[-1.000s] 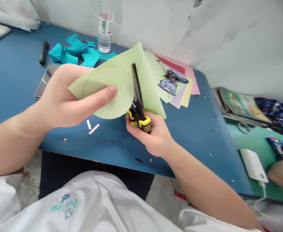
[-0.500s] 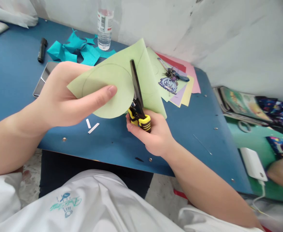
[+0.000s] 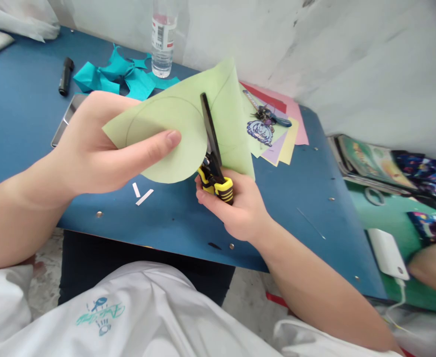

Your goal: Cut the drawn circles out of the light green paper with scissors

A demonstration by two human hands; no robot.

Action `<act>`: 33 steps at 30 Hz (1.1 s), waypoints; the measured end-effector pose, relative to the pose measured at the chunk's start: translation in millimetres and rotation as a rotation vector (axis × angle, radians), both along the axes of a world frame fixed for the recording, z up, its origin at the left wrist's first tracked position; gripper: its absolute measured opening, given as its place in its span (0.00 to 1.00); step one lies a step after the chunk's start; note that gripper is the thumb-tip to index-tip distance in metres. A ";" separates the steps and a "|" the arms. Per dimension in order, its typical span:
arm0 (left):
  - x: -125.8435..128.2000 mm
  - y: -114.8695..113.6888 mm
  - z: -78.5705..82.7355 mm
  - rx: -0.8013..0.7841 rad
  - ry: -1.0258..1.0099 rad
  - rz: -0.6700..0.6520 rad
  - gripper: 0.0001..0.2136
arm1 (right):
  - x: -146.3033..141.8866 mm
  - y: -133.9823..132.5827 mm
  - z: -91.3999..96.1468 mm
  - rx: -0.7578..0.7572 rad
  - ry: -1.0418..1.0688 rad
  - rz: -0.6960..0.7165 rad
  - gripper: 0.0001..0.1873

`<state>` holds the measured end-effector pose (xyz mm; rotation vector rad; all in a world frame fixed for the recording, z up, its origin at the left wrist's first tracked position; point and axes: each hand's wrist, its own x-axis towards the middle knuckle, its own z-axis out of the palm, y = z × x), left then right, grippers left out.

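Observation:
My left hand [image 3: 98,148] pinches a light green paper sheet [image 3: 169,134] with a pencilled circle on it, thumb on top, held above the blue table [image 3: 295,198]. My right hand [image 3: 236,208] grips black scissors with yellow-and-black handles [image 3: 212,153]. The blades point away from me and lie along the curved cut edge of the green sheet. The part of the sheet right of the blades stands up as a loose flap.
Teal paper scraps [image 3: 124,74], a black marker [image 3: 66,75] and a water bottle [image 3: 162,39] lie at the back. Coloured sheets with keys [image 3: 268,119] sit to the right. A phone [image 3: 67,121] lies under my left hand. Another person's arm [image 3: 431,267] is at far right, near a white charger [image 3: 389,253].
The green sheet has turned slightly, its right flap standing more upright. Both hands and the scissors stay almost where they were.

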<state>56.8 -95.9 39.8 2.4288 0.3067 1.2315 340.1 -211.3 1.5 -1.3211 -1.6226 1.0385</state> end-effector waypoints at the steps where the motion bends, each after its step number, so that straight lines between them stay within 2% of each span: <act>1: -0.3 -1.6 1.6 0.004 0.001 -0.011 0.32 | 0.2 -0.2 0.2 0.000 0.002 0.000 0.14; 5: 1.8 -3.3 6.6 0.020 -0.034 -0.042 0.36 | 0.7 -0.9 1.1 -0.007 0.006 -0.003 0.14; 9: 4.3 -1.4 8.1 0.035 -0.090 -0.126 0.34 | 1.1 -1.6 0.9 -0.013 -0.002 -0.005 0.16; 21: 2.6 -10.4 13.2 -0.138 -0.044 -0.020 0.37 | 3.0 -2.6 0.8 -0.008 -0.017 -0.004 0.14; 25: 1.7 -2.8 11.5 -0.096 -0.037 -0.103 0.38 | 2.9 -2.0 0.9 -0.015 -0.015 -0.006 0.14; 33: -2.2 -8.2 15.6 -0.171 -0.033 -0.059 0.38 | 1.5 -2.2 2.7 0.000 -0.043 -0.002 0.12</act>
